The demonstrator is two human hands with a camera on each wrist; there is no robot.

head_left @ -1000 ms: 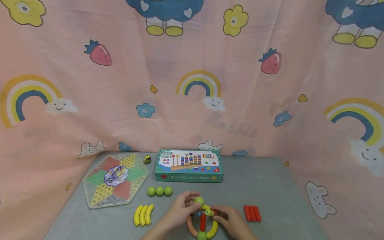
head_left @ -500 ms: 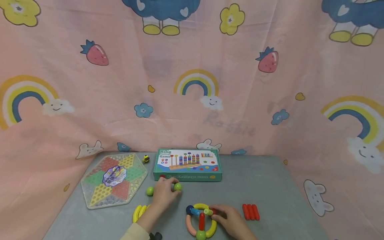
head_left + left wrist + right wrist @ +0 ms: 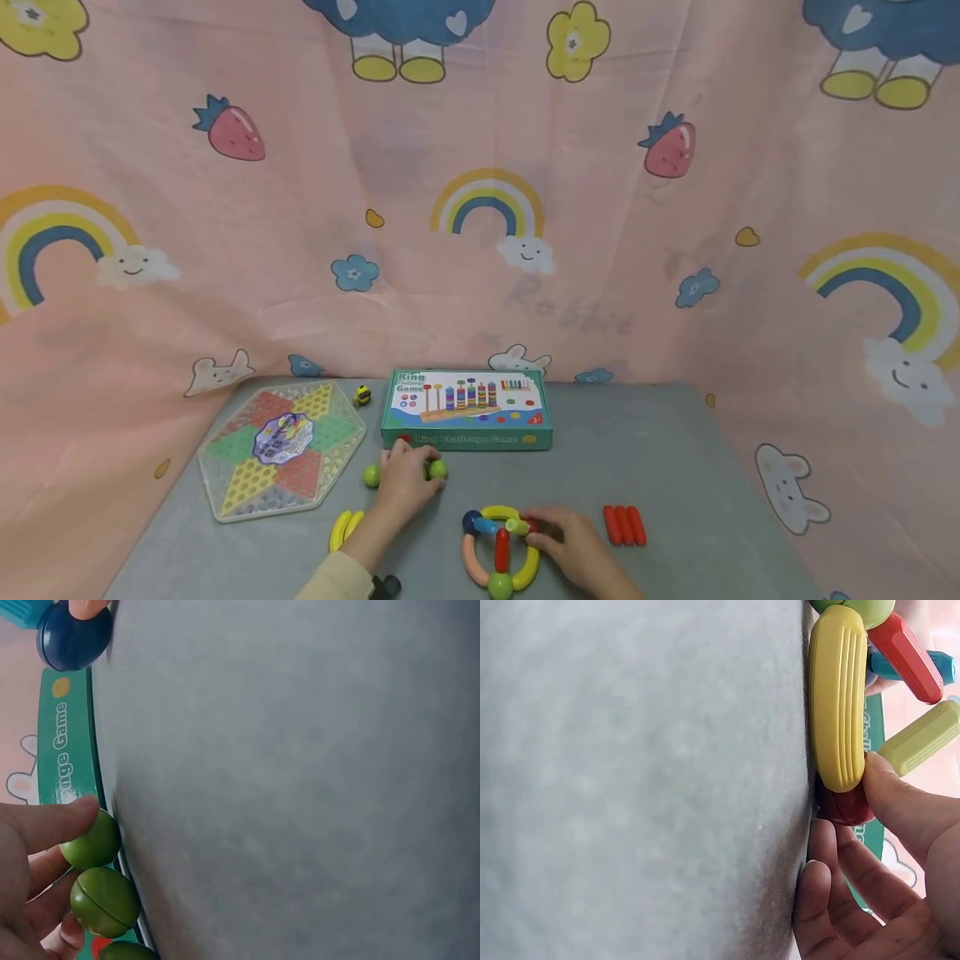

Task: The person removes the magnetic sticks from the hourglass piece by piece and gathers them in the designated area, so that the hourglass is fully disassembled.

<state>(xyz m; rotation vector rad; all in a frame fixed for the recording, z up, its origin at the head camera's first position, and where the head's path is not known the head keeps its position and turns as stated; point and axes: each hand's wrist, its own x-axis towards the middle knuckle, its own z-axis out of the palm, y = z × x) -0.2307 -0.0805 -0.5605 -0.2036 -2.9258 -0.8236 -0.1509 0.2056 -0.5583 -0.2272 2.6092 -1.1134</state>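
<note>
In the foreground, on the grey tabletop [image 3: 637, 450], sits a circular toy frame of coloured curved rods and balls [image 3: 502, 552]; the right hand [image 3: 573, 546] pinches its dark-red ball [image 3: 847, 808] and should brace it gently. Farther off, the left hand [image 3: 403, 483] pinches a glossy green ball [image 3: 94, 844], ideally without nudging the neighbouring green ball [image 3: 105, 901].

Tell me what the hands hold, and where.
Left hand: a green ball, by its sides between thumb and fingers. Right hand: the red ball at a curved yellow stick's end, likewise.
</note>
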